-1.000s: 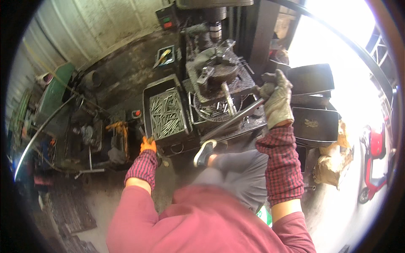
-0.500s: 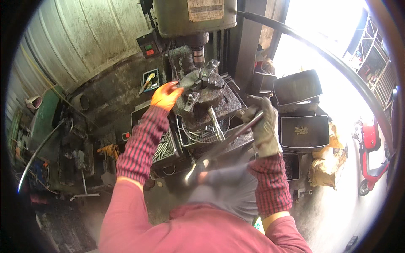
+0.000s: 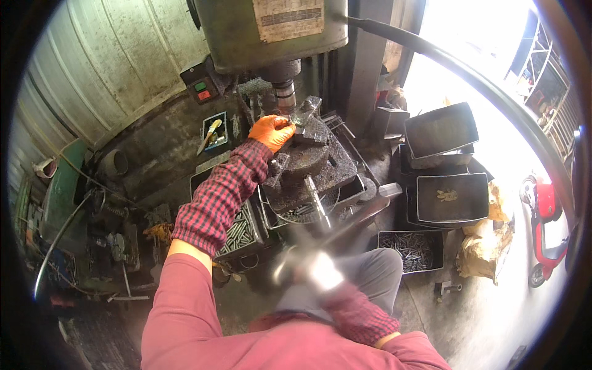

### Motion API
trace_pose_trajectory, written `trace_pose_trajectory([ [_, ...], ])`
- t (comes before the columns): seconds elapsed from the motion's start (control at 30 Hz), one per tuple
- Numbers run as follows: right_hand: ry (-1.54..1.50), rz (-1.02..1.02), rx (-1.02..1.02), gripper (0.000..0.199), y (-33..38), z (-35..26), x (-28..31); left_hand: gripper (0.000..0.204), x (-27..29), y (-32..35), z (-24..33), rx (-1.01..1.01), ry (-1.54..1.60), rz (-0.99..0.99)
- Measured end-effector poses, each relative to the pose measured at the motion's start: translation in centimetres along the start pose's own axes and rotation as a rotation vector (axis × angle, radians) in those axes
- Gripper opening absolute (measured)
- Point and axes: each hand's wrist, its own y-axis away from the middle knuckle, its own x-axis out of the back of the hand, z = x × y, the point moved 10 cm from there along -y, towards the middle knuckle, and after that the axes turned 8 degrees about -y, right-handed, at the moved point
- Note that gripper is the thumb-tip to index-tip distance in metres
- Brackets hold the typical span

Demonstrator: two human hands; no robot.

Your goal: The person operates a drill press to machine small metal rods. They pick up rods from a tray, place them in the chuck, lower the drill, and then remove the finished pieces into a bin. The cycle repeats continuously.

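I see a dark, greasy round chuck (image 3: 306, 161) sitting under the drill spindle (image 3: 284, 95) at twelve o'clock. My left hand (image 3: 271, 132), orange-gloved, rests curled on its upper edge. My right hand (image 3: 324, 272) at six o'clock is blurred; grip unclear.

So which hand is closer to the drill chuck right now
Left. The left hand in the orange glove rests on the clamp just below the drill chuck; the right hand, blurred, is far lower, near the lap.

Corrugated metal wall (image 3: 105, 74), grimy concrete floor (image 3: 475, 314), 3 dark metal bins (image 3: 447, 197), harsh daylight at right.
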Motion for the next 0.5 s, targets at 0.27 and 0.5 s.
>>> trace_pose_trajectory([
  [0.27,-0.313,-0.059,-0.087,0.056,0.8,4.9,6.0,0.035,0.0,0.9,-0.5,0.106,0.168,-0.013],
  [0.5,0.285,-0.095,-0.095,0.053,4.2,-1.3,8.9,0.023,1.7,1.0,-3.6,0.000,0.676,0.209],
])
